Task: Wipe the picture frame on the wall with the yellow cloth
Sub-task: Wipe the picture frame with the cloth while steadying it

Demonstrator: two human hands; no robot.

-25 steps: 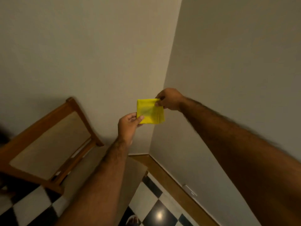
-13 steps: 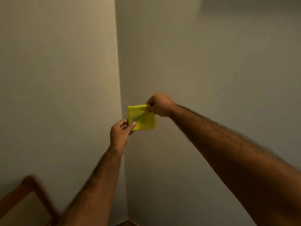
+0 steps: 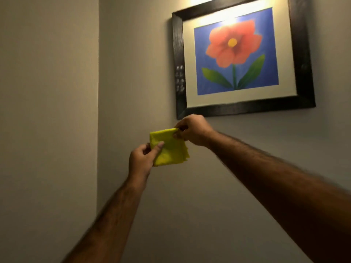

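View has swung up since the earlier frame: the chair and floor are gone, and the picture frame [image 3: 244, 59] now shows on the right-hand wall, lit from above.

I hold the yellow cloth [image 3: 169, 149] folded into a rough square, in the air just below the frame's lower left corner, not touching it. Left hand [image 3: 141, 158]: grip pinched on the cloth's lower left edge, thumb on top. Right hand [image 3: 191, 130]: grip pinched on its upper right corner.

Step in hand, as I judge it: readying the pad before first contact. Best to keep the folds flat, pass it to one hand, and press lightly so the frame does not swing.

Frame's long axis runs horizontal, slightly tilted in this view; it faces out into the room. Cloth has no clear long axis.
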